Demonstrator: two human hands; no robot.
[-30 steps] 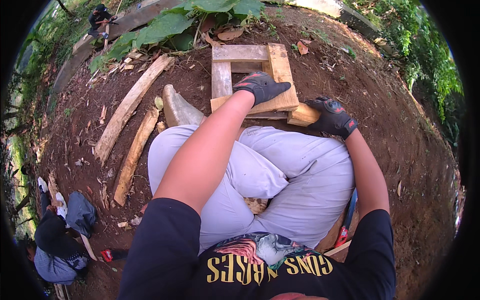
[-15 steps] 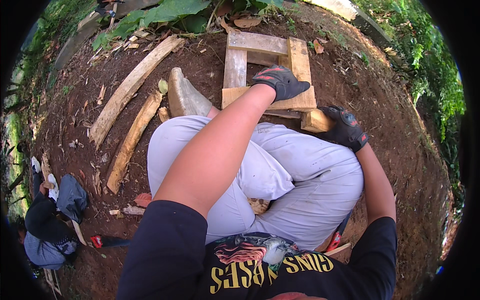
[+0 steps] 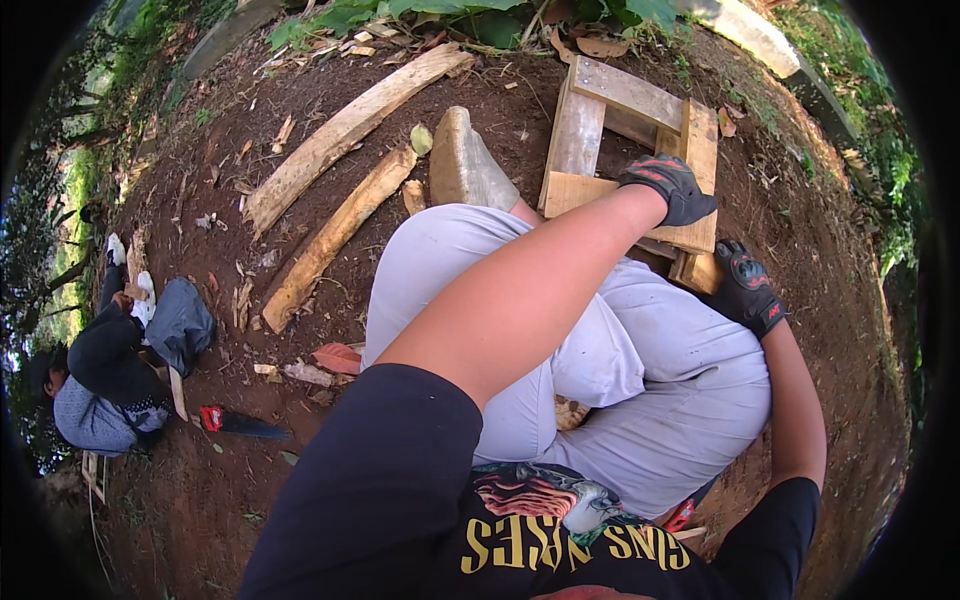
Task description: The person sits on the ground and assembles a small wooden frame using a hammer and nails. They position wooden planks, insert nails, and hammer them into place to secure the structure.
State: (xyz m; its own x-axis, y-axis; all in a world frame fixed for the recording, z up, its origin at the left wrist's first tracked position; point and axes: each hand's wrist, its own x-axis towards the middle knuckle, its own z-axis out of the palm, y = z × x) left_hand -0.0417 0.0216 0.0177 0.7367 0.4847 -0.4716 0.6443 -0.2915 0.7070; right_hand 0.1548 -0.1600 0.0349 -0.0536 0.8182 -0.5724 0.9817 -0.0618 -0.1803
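Wooden frame (image 3: 630,92) sits on brown soil (image 3: 815,235), just past your bent legs (image 3: 690,375); using frame as ref. Your L hand (image 3: 668,189), blk-gloved w/ red marks, rests on frame's near board (image 3: 580,192), toward its R end; fingers look bent + together, undersides hidden, can't tell if clamped. Your R hand (image 3: 745,287), same glove type, is at the end of a wood block (image 3: 694,271) at frame's near R corner; fingers partly hidden, can't tell if clamped. Greyish boot (image 3: 468,165) near frame, L side. Long pale plank (image 3: 345,140) + shorter yellowish piece (image 3: 340,240) farther L of frame. Seated person (image 3: 110,385) + red-handled saw (image 3: 238,422) well L of frame. Big green leaves (image 3: 500,27) beyond frame.
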